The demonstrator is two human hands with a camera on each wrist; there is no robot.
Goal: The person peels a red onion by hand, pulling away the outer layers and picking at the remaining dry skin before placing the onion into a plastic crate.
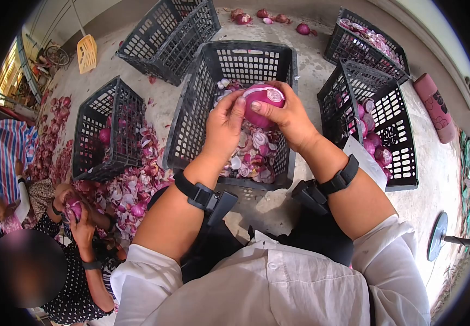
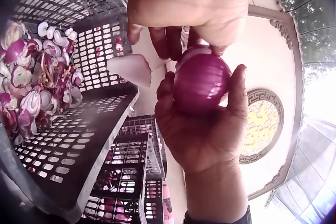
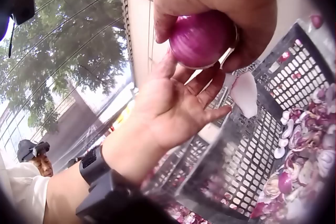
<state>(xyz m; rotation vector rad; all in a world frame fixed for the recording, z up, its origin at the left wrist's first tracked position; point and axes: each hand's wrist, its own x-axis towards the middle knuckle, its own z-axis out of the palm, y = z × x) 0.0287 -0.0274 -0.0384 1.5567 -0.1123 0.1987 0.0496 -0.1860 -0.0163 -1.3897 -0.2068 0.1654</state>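
Both hands meet at a glossy purple-red onion [image 1: 265, 111] held over a black crate of peelings. My right hand [image 1: 295, 119] grips it with the thumb across the front, beside the pale cut end. At the onion's other side is my left hand [image 1: 225, 122], thumb and fingertips at its skin near a whitish strip. From the left wrist view, the right hand [image 2: 202, 134] cups the onion [image 2: 202, 82] from below. A pale piece of peel [image 2: 131, 70] shows in the air beside the hands, also seen as a peel [image 3: 245, 95] in the right wrist view.
The peelings crate [image 1: 175, 130] stands before me. At right are a crate with onions [image 1: 403, 117] and another with peelings [image 1: 373, 41]. A crate [image 1: 96, 111] stands left beside heaped skins [image 1: 132, 201]. A person [image 1: 77, 261] handles an onion at lower left.
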